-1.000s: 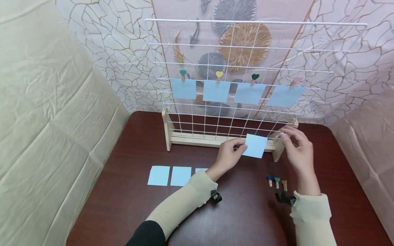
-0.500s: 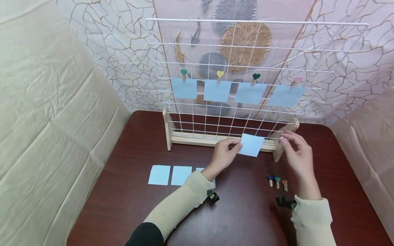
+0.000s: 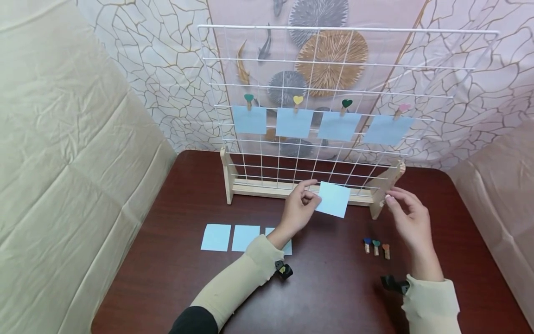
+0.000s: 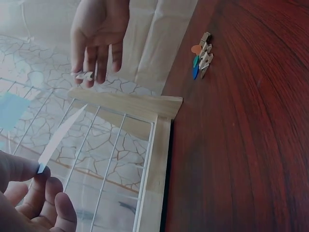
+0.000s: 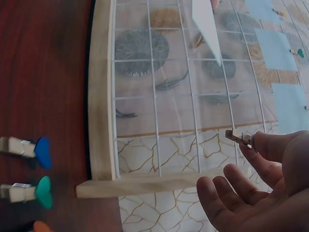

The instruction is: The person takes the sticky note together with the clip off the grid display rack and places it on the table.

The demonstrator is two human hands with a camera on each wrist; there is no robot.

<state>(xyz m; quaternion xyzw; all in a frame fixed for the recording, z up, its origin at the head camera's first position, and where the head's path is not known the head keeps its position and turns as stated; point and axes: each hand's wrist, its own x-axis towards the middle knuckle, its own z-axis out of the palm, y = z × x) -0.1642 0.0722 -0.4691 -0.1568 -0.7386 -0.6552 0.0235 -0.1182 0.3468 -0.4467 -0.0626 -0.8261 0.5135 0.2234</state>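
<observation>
Left hand (image 3: 297,208) with blue note (image 3: 333,199) farther left

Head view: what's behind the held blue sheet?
Behind the blue sheet: white wire grid past its top edge, wooden base bar past its right edge. Whatever is directly behind it is covered.

Inspected: a cream sleeve (image 3: 233,285) at lower centre, adjoining black fabric (image 3: 195,321) at the bottom edge; matching sleeve (image 3: 431,304), lower right; yellow-marked black device (image 3: 285,271) at one cuff, plain black mount (image 3: 393,284) at the other.
</observation>
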